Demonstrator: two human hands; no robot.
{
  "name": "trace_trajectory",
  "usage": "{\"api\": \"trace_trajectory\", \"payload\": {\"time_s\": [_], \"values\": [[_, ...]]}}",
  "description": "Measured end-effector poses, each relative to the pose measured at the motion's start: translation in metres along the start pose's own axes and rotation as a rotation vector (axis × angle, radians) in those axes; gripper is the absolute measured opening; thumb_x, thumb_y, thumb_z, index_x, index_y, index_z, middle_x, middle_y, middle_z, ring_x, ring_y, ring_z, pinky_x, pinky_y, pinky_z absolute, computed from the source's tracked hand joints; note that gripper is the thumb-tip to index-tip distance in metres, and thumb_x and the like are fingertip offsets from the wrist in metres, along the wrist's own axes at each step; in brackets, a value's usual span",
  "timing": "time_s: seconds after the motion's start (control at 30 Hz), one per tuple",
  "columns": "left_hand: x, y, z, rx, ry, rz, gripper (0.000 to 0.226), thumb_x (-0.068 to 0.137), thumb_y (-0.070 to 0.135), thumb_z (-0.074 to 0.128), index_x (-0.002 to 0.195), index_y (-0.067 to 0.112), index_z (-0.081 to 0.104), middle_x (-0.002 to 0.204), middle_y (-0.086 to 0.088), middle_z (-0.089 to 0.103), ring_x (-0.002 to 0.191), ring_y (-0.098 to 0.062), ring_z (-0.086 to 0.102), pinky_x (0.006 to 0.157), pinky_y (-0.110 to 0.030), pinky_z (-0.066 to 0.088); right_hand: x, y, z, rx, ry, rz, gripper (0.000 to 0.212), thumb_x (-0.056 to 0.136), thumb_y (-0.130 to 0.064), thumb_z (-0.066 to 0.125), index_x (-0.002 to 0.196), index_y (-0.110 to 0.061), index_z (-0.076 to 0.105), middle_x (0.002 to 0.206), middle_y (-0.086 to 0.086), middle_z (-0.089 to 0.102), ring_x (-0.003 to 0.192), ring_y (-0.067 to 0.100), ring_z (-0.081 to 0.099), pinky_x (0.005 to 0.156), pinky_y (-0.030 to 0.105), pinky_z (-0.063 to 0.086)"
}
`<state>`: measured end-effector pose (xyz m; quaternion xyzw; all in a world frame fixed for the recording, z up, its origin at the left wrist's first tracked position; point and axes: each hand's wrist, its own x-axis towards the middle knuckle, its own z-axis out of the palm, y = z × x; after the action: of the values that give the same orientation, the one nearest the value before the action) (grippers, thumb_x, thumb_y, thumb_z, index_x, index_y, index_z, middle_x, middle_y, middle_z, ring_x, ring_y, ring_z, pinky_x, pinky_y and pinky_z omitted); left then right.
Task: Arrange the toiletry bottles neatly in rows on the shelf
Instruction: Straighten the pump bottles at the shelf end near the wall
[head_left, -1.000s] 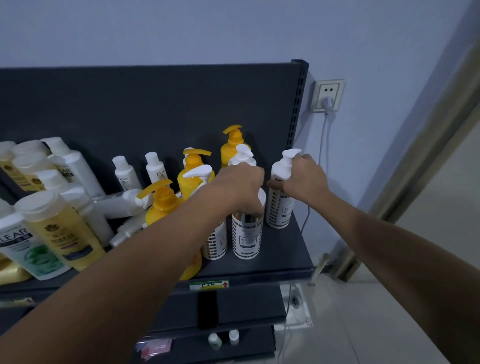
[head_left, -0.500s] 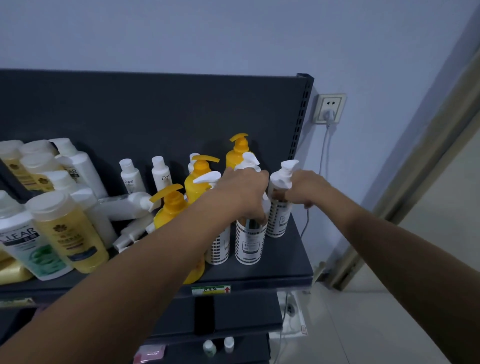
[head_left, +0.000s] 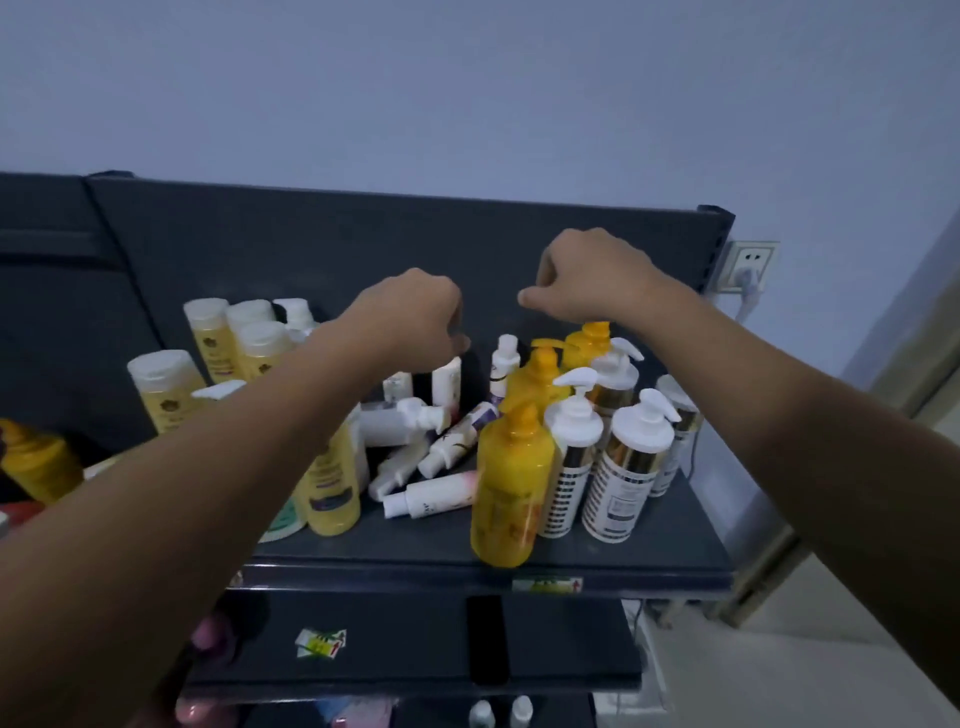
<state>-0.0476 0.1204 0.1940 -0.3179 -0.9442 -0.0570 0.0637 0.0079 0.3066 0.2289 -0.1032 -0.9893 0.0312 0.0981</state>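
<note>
Both my hands hover above the dark shelf with fingers curled and nothing in them. My left hand is over two small upright white bottles at the back. My right hand is above the rear yellow pump bottle. Three yellow pump bottles stand in a line, the nearest at the front. Beside them on the right stand several white pump bottles with striped labels. Several small white bottles lie toppled in the middle. Pale yellow capped bottles stand at the left.
A dark back panel rises behind the shelf. A wall socket with a plug and cable sits right of it. Lower shelves hold a label scrap and two tiny bottles. Another yellow bottle is far left.
Both hands let go of the white pump bottle tops and rose above the bottles, the left shifting leftwards. The view tilted, showing more of the shelf's left side.
</note>
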Motion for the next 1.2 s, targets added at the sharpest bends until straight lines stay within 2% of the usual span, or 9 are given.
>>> {"api": "trace_trajectory", "payload": {"time_s": [0.2, 0.3, 0.5, 0.63, 0.8, 0.87, 0.97, 1.07, 1.2], "values": [[-0.012, -0.049, 0.045, 0.019, -0.084, -0.066, 0.026, 0.085, 0.034, 0.062, 0.103, 0.016, 0.07, 0.093, -0.004, 0.065, 0.082, -0.027, 0.063, 0.075, -0.041, 0.058, 0.011, -0.079, 0.05, 0.055, -0.129, -0.134, 0.022, 0.087, -0.038, 0.072, 0.095, -0.018, 0.077, 0.096, 0.003, 0.074, 0.089, 0.026, 0.071, 0.082, 0.044, 0.062], [-0.013, -0.041, 0.084, -0.022, -0.155, -0.015, 0.026, 0.094, 0.032, 0.058, 0.106, 0.01, 0.062, 0.106, -0.009, 0.059, 0.091, -0.03, 0.06, 0.072, -0.038, 0.048, 0.026, -0.091, 0.077, -0.022, -0.219, -0.149, 0.019, 0.087, -0.03, 0.071, 0.099, -0.016, 0.076, 0.099, 0.006, 0.073, 0.09, 0.028, 0.071, 0.083, 0.044, 0.062], [0.003, -0.039, 0.144, -0.036, -0.119, -0.051, 0.031, 0.097, 0.033, 0.056, 0.114, 0.009, 0.064, 0.113, -0.014, 0.064, 0.102, -0.034, 0.064, 0.069, -0.036, 0.044, 0.068, -0.072, 0.104, -0.17, -0.354, -0.219, 0.014, 0.09, -0.024, 0.072, 0.093, -0.011, 0.075, 0.092, 0.007, 0.075, 0.085, 0.026, 0.072, 0.074, 0.038, 0.06], [0.03, -0.042, 0.171, 0.024, -0.146, -0.114, 0.049, 0.09, 0.042, 0.064, 0.129, 0.013, 0.058, 0.12, -0.013, 0.058, 0.11, -0.035, 0.059, 0.087, -0.045, 0.048, 0.095, -0.057, 0.112, -0.266, -0.485, -0.352, 0.02, 0.092, -0.029, 0.072, 0.102, -0.014, 0.08, 0.096, 0.003, 0.076, 0.09, 0.024, 0.07, 0.081, 0.04, 0.06], [0.068, -0.033, 0.175, 0.08, -0.214, -0.128, 0.047, 0.091, 0.032, 0.066, 0.133, 0.014, 0.057, 0.127, -0.013, 0.051, 0.11, -0.032, 0.061, 0.072, -0.037, 0.041, 0.125, -0.047, 0.133, -0.305, -0.554, -0.45, 0.016, 0.092, -0.029, 0.07, 0.096, -0.016, 0.079, 0.086, 0.001, 0.069, 0.084, 0.024, 0.069, 0.062, 0.03, 0.048], [0.078, -0.029, 0.172, 0.072, -0.217, -0.098, 0.041, 0.095, 0.026, 0.062, 0.132, 0.012, 0.056, 0.128, -0.013, 0.053, 0.112, -0.029, 0.062, 0.072, -0.034, 0.042, 0.133, -0.045, 0.145, -0.357, -0.61, -0.479, 0.014, 0.092, -0.029, 0.07, 0.092, -0.017, 0.076, 0.083, 0.003, 0.066, 0.081, 0.025, 0.068, 0.064, 0.034, 0.052], [0.088, -0.034, 0.157, 0.128, -0.121, -0.102, 0.025, 0.096, 0.022, 0.057, 0.119, 0.013, 0.058, 0.114, -0.007, 0.064, 0.102, -0.024, 0.066, 0.068, -0.031, 0.04, 0.144, -0.046, 0.156, -0.31, -0.626, -0.505, 0.025, 0.09, -0.024, 0.071, 0.075, -0.022, 0.052, 0.076, 0.004, 0.058, 0.068, 0.023, 0.06, 0.065, 0.036, 0.051], [0.088, -0.053, 0.124, 0.091, -0.098, -0.129, 0.015, 0.091, 0.025, 0.062, 0.096, 0.016, 0.052, 0.088, -0.002, 0.056, 0.088, -0.024, 0.061, 0.059, -0.031, 0.037, 0.155, -0.049, 0.155, -0.277, -0.616, -0.597, 0.022, 0.092, -0.03, 0.07, 0.095, -0.009, 0.07, 0.086, 0.008, 0.07, 0.077, 0.025, 0.063, 0.061, 0.032, 0.047], [0.084, -0.087, 0.085, 0.088, -0.062, -0.216, 0.036, 0.08, 0.025, 0.074, 0.07, 0.015, 0.042, 0.068, -0.001, 0.038, 0.068, -0.024, 0.047, 0.058, -0.034, 0.04, 0.152, -0.054, 0.163, -0.365, -0.732, -0.851, 0.027, 0.095, -0.036, 0.064, 0.115, -0.023, 0.078, 0.109, -0.003, 0.075, 0.094, 0.016, 0.062, 0.073, 0.027, 0.046]]}}
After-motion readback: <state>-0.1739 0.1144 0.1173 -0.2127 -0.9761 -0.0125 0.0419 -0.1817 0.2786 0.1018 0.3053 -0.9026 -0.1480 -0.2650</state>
